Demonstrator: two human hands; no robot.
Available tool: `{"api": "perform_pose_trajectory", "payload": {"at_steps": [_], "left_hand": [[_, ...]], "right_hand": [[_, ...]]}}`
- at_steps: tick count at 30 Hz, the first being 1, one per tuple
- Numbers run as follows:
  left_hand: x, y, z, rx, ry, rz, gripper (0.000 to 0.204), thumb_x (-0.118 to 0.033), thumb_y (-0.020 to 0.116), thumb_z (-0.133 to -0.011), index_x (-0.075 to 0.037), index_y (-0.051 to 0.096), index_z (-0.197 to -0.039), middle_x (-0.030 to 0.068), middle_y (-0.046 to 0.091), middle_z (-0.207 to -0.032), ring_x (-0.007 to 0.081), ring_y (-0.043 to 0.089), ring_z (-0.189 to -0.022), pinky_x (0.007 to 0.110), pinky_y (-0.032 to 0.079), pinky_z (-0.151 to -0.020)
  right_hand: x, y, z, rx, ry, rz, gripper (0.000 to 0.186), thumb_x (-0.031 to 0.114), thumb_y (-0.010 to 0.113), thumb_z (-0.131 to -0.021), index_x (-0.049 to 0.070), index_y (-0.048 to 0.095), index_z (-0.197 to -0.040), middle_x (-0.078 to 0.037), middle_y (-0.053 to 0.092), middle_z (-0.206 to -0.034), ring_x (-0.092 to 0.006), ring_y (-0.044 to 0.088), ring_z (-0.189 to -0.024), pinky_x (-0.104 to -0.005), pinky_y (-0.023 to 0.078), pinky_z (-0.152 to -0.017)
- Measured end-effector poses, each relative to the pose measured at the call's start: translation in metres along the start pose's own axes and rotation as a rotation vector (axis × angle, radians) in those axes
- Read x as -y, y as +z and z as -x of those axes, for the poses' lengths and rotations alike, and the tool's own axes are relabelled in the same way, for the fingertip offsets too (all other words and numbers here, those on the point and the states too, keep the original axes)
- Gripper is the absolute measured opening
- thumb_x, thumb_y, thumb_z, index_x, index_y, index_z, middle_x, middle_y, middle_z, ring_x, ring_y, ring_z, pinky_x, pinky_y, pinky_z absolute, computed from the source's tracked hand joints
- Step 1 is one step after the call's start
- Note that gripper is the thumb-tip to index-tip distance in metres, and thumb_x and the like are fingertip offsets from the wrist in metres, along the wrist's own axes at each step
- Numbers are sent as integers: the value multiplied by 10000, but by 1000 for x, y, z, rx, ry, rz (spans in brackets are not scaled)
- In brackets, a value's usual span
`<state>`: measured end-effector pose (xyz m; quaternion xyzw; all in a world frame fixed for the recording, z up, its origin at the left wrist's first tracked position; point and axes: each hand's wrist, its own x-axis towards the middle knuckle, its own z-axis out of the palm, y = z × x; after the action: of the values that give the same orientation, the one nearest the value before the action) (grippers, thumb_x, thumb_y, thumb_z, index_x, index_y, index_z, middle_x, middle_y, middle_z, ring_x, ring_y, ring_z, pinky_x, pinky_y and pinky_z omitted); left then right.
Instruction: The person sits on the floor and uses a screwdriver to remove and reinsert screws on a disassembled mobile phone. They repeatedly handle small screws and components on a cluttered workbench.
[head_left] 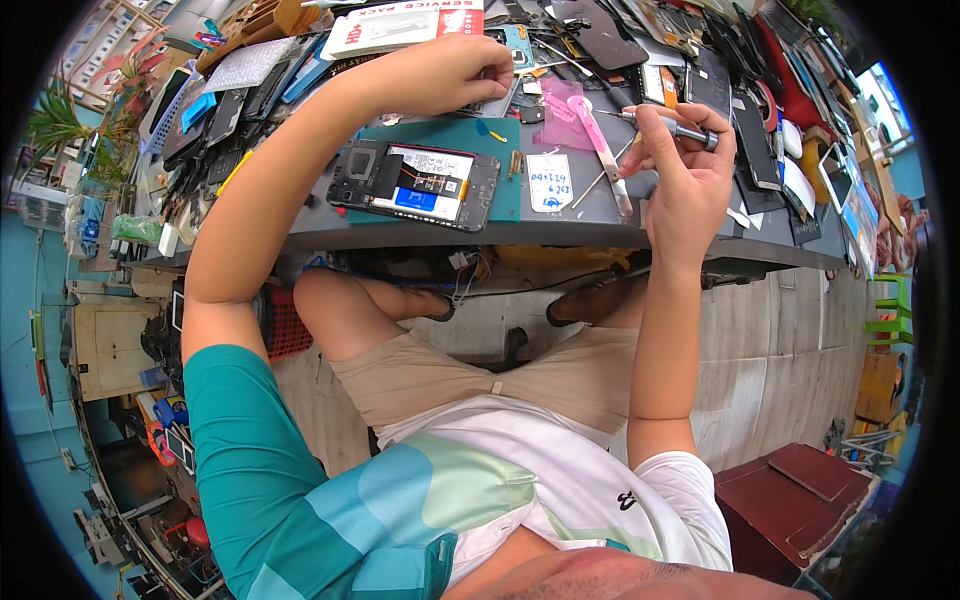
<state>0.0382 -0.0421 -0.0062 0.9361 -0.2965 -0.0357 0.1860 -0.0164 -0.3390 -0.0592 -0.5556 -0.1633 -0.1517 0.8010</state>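
My left hand (pixel 460 75) reaches across to the far side of the desk, fingers curled together beside a small blue phone part (pixel 517 45). Anything in that grip is hidden. My right hand (pixel 685 180) is raised over the desk's right part, closed on a screwdriver (pixel 693 133) with a silver handle, its thin shaft pointing left. Between my arms lies an opened phone (pixel 430 187), its battery and ribbon cable exposed, partly on a teal mat (pixel 507 190). Right of it rest a handwritten white card (pixel 548 184) and a pink-and-white brush-like tool (pixel 598 140).
A pink plastic piece (pixel 560 112) lies near the brush-like tool. Piled phones and parts crowd the desk's left, back and right, with a white-and-red box (pixel 400 32) behind my left forearm. Below the desk's front edge are my legs and a red basket (pixel 290 325).
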Motion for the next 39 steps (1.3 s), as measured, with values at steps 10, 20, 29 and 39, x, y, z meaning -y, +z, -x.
{"api": "perform_pose_trajectory", "payload": {"at_steps": [10,20,29,39], "left_hand": [[-38,-42,60,-450,-206,473,75,-3,812,-913,3,739,-896,34,767,-896,47,653,-798,229,530,-719],[-49,-2,161,-975,-63,558,142,-5,835,-916,-31,732,-1010,51,769,-926,115,687,-855,278,518,-760],[-66,78,190,-1141,-32,675,457,75,892,-830,-13,679,-1225,70,786,-1015,115,670,-951,281,463,-868],[-73,84,206,-1139,-86,628,668,45,882,-859,13,602,-1465,55,798,-1034,87,649,-971,270,442,-868]], "right_hand": [[-1,3,1,2,-22,14,435,41,836,-967,3,501,-1242,-195,777,-1061,-177,707,-657,-289,592,-599],[10,14,-3,34,-49,181,406,60,826,-982,-4,514,-1233,-220,779,-1065,-191,723,-697,-311,613,-622],[44,110,30,452,-103,126,422,-25,823,-953,17,526,-1250,-181,774,-1072,-154,736,-782,-264,603,-649],[31,156,60,632,-202,302,456,2,882,-903,-26,562,-1226,-123,711,-1127,-180,778,-1001,-254,646,-673]]}}
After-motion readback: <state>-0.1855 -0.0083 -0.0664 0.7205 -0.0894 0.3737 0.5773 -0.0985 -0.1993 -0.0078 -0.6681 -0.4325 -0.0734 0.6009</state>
